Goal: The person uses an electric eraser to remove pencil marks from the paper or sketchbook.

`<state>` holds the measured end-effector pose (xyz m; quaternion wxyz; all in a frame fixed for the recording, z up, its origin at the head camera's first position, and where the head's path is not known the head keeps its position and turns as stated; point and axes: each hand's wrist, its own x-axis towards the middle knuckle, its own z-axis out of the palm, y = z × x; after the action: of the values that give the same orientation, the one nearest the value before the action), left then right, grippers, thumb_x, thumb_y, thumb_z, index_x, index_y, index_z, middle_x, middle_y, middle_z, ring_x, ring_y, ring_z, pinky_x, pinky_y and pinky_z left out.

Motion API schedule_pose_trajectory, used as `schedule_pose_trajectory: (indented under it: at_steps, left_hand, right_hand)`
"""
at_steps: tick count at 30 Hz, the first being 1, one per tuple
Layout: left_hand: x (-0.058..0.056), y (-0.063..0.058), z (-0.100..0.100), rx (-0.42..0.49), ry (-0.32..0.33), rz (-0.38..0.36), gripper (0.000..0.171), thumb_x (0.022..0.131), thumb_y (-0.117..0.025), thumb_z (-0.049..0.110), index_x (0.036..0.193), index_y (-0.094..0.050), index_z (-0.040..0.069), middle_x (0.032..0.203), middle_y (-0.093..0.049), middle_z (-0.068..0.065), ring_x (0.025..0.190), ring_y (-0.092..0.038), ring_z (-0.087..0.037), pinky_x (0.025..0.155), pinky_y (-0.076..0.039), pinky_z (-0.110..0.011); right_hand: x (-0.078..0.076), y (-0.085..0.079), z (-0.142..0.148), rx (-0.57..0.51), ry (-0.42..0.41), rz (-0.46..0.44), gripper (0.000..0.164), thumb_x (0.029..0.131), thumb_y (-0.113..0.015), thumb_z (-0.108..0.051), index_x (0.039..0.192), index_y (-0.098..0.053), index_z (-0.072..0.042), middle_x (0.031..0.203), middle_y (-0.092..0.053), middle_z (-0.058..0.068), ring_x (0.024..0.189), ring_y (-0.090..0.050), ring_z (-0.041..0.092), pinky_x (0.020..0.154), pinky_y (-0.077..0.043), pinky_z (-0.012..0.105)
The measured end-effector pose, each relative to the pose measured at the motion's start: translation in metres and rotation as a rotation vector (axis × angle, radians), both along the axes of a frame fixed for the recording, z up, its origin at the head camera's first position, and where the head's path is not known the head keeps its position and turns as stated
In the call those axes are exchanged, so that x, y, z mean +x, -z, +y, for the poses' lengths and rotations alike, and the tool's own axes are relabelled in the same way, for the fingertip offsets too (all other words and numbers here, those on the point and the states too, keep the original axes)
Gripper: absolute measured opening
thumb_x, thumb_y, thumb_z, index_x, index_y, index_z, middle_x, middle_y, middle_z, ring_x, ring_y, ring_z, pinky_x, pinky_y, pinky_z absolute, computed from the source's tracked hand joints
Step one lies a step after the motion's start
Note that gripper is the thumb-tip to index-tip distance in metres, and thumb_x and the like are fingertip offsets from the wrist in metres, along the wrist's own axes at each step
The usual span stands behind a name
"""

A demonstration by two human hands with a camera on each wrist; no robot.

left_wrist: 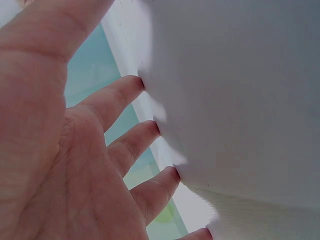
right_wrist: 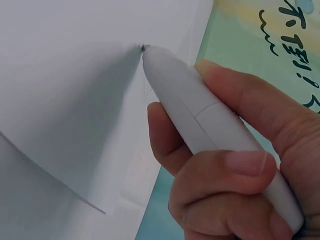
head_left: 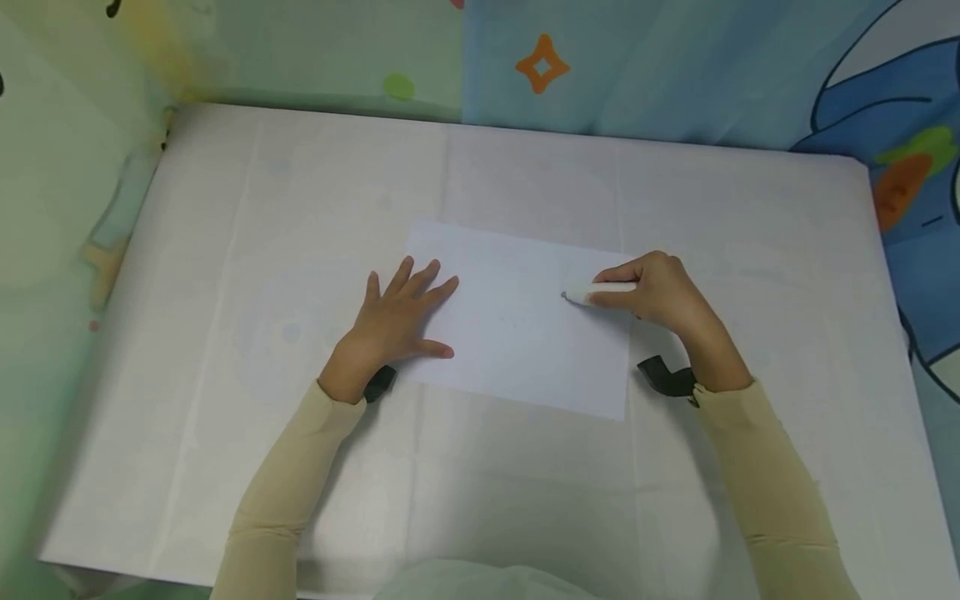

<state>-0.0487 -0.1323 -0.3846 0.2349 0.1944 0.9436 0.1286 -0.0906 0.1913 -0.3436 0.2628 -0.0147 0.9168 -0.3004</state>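
A sheet of white paper (head_left: 517,350) lies slightly turned on the table. My right hand (head_left: 656,287) grips a thick white pen-shaped tool (head_left: 581,293) over the paper's right part. Close up in the right wrist view, the tool (right_wrist: 200,107) has a smooth body with a seam and a small dark tip right at the paper, casting a long shadow. Thumb and fingers curl round its body. My left hand (head_left: 393,321) rests with fingers spread across the left edge of the sheet. In the left wrist view its fingertips (left_wrist: 152,127) press down on the white surface.
A white cloth with fold creases covers the table (head_left: 315,208). Patterned curtains (head_left: 300,50) hang behind it and along both sides. Black straps (head_left: 667,377) show at both wrists, below light-coloured sleeves (head_left: 765,467).
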Motion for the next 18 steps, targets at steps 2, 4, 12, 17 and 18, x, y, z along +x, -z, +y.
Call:
schedule_pose_trajectory:
  at_steps: [2,4,12,17,18]
  left_hand:
    - [0.0004,0.0003,0.0006,0.003,-0.001,0.002,0.093,0.075,-0.068,0.056,0.149,-0.021,0.027,0.158,-0.011,-0.002,0.145,0.002,-0.029,0.109,-0.006,-0.065]
    - [0.0004,0.0006,0.0014,0.006,0.003,0.005,0.093,0.074,-0.068,0.056,0.149,-0.022,0.027,0.158,-0.011,-0.003,0.145,0.001,-0.03,0.109,-0.006,-0.065]
    - [0.0003,0.0015,0.0024,0.009,0.016,0.004,0.093,0.074,-0.068,0.056,0.149,-0.021,0.027,0.158,-0.011,-0.002,0.145,0.001,-0.03,0.109,-0.005,-0.065]
    - [0.0022,0.0028,0.0013,0.004,0.023,-0.009,0.093,0.074,-0.067,0.057,0.149,-0.021,0.028,0.158,-0.011,-0.002,0.145,0.002,-0.029,0.109,-0.005,-0.065]
    - [0.0027,0.0029,0.0009,0.003,0.024,-0.009,0.093,0.074,-0.067,0.057,0.149,-0.02,0.028,0.158,-0.011,-0.002,0.145,0.002,-0.029,0.109,-0.006,-0.065]
  right_hand:
    - [-0.0008,-0.0002,0.0001,-0.007,0.002,0.007,0.045,0.08,-0.071,-0.034,0.113,-0.067,-0.004,0.104,-0.066,0.019,0.058,-0.045,0.013,0.052,-0.039,0.025]
    - [-0.0013,-0.0002,0.0008,-0.014,0.012,0.023,0.044,0.08,-0.072,-0.032,0.113,-0.067,-0.004,0.106,-0.067,0.02,0.058,-0.046,0.013,0.052,-0.039,0.026]
    - [-0.0064,0.0013,0.0032,-0.005,0.053,0.067,0.044,0.08,-0.072,-0.033,0.111,-0.068,-0.003,0.106,-0.065,0.023,0.055,-0.05,0.016,0.051,-0.039,0.029]
    - [-0.0095,0.0037,0.0039,-0.006,0.066,0.073,0.045,0.078,-0.074,-0.034,0.11,-0.068,-0.002,0.077,-0.067,0.015,0.05,-0.048,0.015,0.047,-0.034,0.029]
    - [-0.0102,0.0042,0.0041,-0.006,0.069,0.076,0.045,0.078,-0.074,-0.034,0.11,-0.069,-0.002,0.071,-0.065,0.012,0.05,-0.047,0.015,0.046,-0.033,0.029]
